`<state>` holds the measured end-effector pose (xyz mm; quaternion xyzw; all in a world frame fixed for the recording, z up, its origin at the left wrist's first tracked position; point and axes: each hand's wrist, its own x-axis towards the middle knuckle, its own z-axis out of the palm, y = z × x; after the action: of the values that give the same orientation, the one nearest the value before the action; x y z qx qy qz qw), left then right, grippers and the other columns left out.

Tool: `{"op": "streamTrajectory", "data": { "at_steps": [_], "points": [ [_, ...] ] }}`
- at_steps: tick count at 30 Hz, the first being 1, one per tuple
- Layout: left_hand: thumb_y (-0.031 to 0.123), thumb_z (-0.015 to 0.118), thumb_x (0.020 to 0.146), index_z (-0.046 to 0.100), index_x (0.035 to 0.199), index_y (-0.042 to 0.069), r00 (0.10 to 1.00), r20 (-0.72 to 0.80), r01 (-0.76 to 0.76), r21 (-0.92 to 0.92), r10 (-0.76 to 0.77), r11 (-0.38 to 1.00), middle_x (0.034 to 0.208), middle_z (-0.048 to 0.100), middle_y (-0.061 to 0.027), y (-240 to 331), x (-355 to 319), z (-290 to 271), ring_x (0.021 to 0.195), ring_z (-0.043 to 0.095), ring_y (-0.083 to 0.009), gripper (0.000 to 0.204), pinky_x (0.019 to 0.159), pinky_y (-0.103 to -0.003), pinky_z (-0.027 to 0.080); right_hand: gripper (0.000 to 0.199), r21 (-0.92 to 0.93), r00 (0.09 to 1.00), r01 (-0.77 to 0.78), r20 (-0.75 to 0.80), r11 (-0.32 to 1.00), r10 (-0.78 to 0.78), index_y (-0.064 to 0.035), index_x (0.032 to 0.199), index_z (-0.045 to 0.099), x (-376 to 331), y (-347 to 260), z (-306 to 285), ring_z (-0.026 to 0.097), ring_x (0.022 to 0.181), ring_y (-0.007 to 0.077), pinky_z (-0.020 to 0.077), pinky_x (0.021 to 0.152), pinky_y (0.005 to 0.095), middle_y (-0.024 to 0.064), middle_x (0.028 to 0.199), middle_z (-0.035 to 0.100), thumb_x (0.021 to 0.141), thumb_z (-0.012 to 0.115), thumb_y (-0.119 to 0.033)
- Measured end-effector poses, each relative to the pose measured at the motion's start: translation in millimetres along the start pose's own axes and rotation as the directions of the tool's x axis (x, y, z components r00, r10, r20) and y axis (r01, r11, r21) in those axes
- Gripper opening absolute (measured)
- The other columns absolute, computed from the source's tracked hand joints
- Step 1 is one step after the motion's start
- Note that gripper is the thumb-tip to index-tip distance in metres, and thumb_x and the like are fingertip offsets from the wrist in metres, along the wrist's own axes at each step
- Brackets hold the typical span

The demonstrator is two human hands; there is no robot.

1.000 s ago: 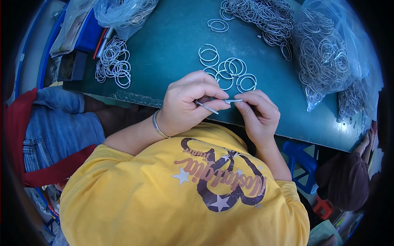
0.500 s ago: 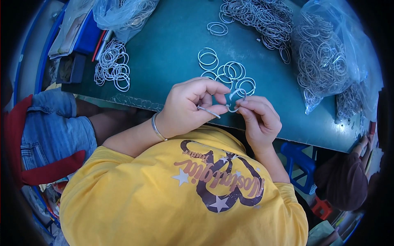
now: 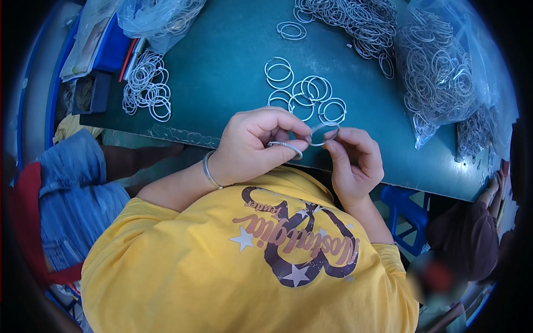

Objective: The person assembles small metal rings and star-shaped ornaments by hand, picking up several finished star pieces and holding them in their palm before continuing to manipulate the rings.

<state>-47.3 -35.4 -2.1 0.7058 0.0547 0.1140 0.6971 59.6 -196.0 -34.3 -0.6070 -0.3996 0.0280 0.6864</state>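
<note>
Between my two hands is a thin silvery metal ring (image 3: pixel 317 144), blurred along its upper edge. Thumb and fingers of my right hand (image 3: pixel 355 158) pinch its right side. My left hand (image 3: pixel 256 139) touches the ring's left side with its fingertips. A second metal ring (image 3: pixel 294 147) rests in the left hand, against the thumb and partly hidden by the fingers. Just beyond my hands, several loose rings (image 3: pixel 312 89) lie on the green tabletop (image 3: pixel 222 66), some overlapping.
A large heap of rings (image 3: pixel 361 28) lies at the back, beside a clear plastic bag (image 3: pixel 438 72) full of rings. Another ring pile (image 3: pixel 147 89) sits at the left, near a dark box (image 3: pixel 91 91). A blue stool (image 3: pixel 404 219) stands below the right edge. People are on both sides.
The pinched ring has turned and now lies flatter between my fingertips. The ring in my left hand has tilted slightly. My hands stay close to where they were.
</note>
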Motion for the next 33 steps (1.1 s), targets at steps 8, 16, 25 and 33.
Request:
{"op": "streamTrajectory", "data": {
  "at_steps": [8, 16, 25, 33],
  "points": [
    [0.001, 0.059, 0.086, 0.059, 0.091, -0.002, 0.916, 0.035, 0.374, -0.435, -0.399, 0.819, 0.085, 0.064, -0.0125, 9.1, 7.7, -0.3, 0.058, 0.050, -0.0038, 0.006, 0.048, -0.015, 0.036, 0.023, 0.201, 0.968, -0.247, 0.103, 0.948, 0.231, 0.0067, 0.102, 0.057, 5.2, -7.5, -3.7, 0.064, 0.079, 0.0149, 0.0530, 0.070, 0.0232, 0.0126, 0.090, 0.063, 0.080, 0.063, 0.009],
    [0.002, 0.057, 0.087, 0.057, 0.090, -0.002, 0.862, 0.219, 0.447, -0.754, -0.457, 0.481, 0.085, 0.063, -0.0165, 2.4, 9.1, -2.2, 0.047, 0.040, -0.0031, 0.005, 0.041, -0.015, 0.029, 0.015, 0.207, 0.970, -0.241, 0.071, 0.948, 0.231, 0.0059, 0.095, 0.058, 4.8, -6.5, -2.8, 0.064, 0.075, 0.0152, 0.0530, 0.067, 0.0232, 0.0126, 0.086, 0.063, 0.080, 0.063, 0.009],
    [0.002, 0.057, 0.086, 0.057, 0.090, -0.002, 0.859, 0.213, 0.460, -0.722, -0.466, 0.517, 0.083, 0.063, -0.0167, 2.3, 8.7, -1.1, 0.047, 0.040, -0.0043, 0.005, 0.042, -0.016, 0.031, 0.012, 0.144, 0.982, -0.185, 0.060, 0.972, 0.178, 0.0044, 0.092, 0.060, 3.6, -5.8, -5.0, 0.062, 0.069, 0.0132, 0.0498, 0.061, 0.0209, 0.0112, 0.082, 0.063, 0.081, 0.063, 0.008],
    [-0.012, 0.069, 0.072, 0.058, 0.094, -0.002, 0.977, -0.067, 0.161, -0.373, -0.200, 0.914, 0.087, 0.056, -0.0067, -0.9, 5.1, 5.6, 0.070, 0.053, -0.0060, 0.027, 0.060, -0.017, 0.043, 0.006, 0.165, 0.965, -0.260, -0.001, 0.951, 0.264, 0.0037, 0.091, 0.056, 4.1, -9.9, -1.7, 0.057, 0.065, 0.0098, 0.0470, 0.058, 0.0194, 0.0070, 0.079, 0.060, 0.086, 0.059, 0.004]
  ]
}}
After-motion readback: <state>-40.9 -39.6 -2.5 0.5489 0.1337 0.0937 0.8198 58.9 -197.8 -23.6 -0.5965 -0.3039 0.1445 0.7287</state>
